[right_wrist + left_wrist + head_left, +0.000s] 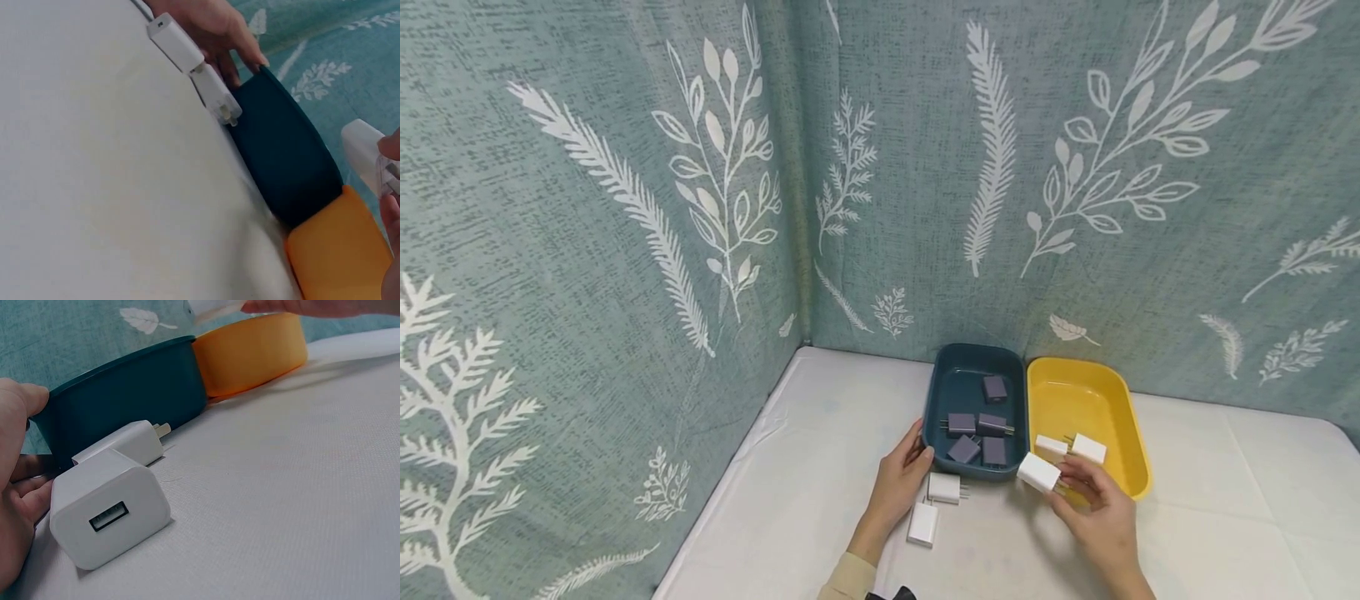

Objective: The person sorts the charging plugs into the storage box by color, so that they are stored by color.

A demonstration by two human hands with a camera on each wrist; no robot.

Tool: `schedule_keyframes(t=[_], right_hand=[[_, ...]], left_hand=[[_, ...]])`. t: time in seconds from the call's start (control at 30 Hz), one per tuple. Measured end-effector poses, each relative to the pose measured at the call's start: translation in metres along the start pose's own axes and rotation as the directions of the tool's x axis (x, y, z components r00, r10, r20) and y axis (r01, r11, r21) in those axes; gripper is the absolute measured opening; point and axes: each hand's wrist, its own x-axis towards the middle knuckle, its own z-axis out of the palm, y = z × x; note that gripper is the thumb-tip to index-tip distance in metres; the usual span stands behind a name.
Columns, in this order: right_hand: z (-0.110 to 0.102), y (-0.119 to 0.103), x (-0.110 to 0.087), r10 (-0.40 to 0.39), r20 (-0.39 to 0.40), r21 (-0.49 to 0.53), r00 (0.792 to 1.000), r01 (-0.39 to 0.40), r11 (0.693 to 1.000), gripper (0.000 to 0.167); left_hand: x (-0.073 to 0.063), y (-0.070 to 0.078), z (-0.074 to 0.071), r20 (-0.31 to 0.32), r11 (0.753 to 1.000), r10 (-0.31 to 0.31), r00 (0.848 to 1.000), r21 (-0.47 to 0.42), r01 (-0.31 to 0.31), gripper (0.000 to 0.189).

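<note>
My right hand (1101, 517) pinches a white USB charger (1039, 472) by its prong end, above the near corner of the yellow bin (1138, 442). In the right wrist view the held charger (362, 150) shows between thumb and fingers. My left hand (901, 475) holds the near left corner of the dark teal bin (973, 358), thumb on the rim and fingers against its side. Several dark purple chargers (961, 424) lie in the teal bin. Two white chargers (1088, 448) are in the yellow one. Just right of my left hand, two white chargers (922, 524) lie on the table.
The two bins stand side by side on a white-covered table (1217, 500). Behind them and along the left hangs a blue-green curtain (910, 167) with white leaf prints.
</note>
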Motion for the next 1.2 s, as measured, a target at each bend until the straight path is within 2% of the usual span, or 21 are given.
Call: schedule_keyframes(t=[0.1, 0.23, 0.37, 0.7, 1.03, 1.2], right_hand=[[-0.003, 0.0, 0.003, 0.014, -0.035, -0.006, 0.999, -0.014, 1.0, 0.056], [-0.007, -0.002, 0.006, 0.084, -0.062, -0.022, 0.995, -0.086, 0.996, 0.055], [-0.008, -0.004, 0.008, 0.116, -0.079, -0.02, 0.99, -0.118, 0.993, 0.054], [-0.011, -0.002, 0.012, 0.107, -0.139, -0.024, 0.984, -0.112, 0.993, 0.053], [-0.017, 0.005, 0.017, 0.072, -0.197, 0.033, 0.978, -0.067, 0.997, 0.052], [-0.02, 0.005, 0.019, 0.095, -0.222, 0.032, 0.97, -0.09, 0.995, 0.051]], left_hand=[[0.0, 0.0, 0.0, 0.0, 1.0, 0.0, 1.0, -0.001, 0.0, 0.053], [0.0, 0.001, 0.0, 0.001, 1.0, -0.003, 1.0, -0.001, 0.003, 0.052], [0.001, 0.001, 0.0, 0.002, 1.0, -0.003, 1.0, -0.002, 0.003, 0.053], [0.002, -0.003, 0.0, 0.004, 1.0, 0.005, 1.0, -0.011, -0.005, 0.052], [0.001, -0.001, -0.001, 0.007, 1.0, 0.004, 1.0, -0.006, -0.004, 0.053], [0.001, -0.001, -0.001, 0.01, 1.0, 0.004, 1.0, -0.008, -0.004, 0.054]])
